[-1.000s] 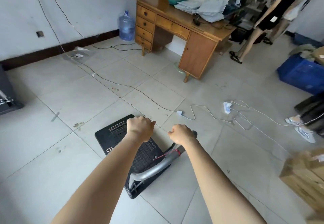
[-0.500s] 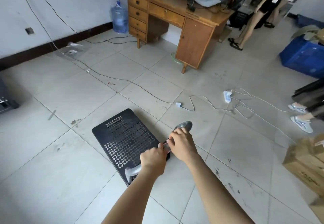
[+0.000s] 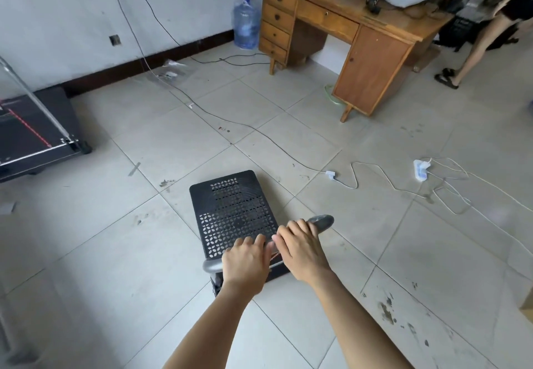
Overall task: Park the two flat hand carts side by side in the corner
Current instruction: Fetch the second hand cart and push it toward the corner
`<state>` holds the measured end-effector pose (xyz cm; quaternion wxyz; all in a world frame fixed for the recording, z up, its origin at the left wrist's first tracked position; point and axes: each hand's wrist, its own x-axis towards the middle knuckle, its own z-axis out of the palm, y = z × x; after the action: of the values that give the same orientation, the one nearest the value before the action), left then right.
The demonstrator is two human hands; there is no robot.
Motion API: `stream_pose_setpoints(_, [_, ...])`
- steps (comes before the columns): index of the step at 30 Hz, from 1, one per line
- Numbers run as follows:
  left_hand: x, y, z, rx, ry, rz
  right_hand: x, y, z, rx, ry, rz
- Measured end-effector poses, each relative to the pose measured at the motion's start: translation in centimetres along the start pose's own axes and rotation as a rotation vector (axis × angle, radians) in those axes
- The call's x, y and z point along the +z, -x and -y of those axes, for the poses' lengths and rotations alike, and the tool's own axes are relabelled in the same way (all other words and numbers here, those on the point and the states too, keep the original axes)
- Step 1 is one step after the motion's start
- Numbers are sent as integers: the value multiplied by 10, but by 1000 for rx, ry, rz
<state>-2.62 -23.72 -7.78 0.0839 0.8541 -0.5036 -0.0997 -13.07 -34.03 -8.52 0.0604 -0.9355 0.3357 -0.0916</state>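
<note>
We note both grips, left hand (image 3: 245,263) and right hand (image 3: 301,249), clamped on the perforated cart's (image 3: 233,210) grey handle (image 3: 321,221).

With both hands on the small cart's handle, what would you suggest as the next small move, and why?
Probably steer the small black cart left and push it toward the larger cart parked by the wall. Both the left hand and right hand grip the handle, and the tiled floor between the carts looks clear.
</note>
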Motion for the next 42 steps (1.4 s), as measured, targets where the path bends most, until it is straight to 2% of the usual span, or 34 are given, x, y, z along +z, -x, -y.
stream_pose_setpoints(7, [12,2,18,-56,69,-258,7,-7,28,27,47,-38])
stream_pose_setpoints(15, [17,-13,14,-153,90,-421,20,-30,19,-43,7,-107])
stream_pose_setpoints(26, [13,-39,39,-275,61,-441,32,-71,37,-140,-65,-134])
stream_pose_setpoints(42, [-26,-127,177,-400,109,-531,68,-216,135,-203,-98,-149])
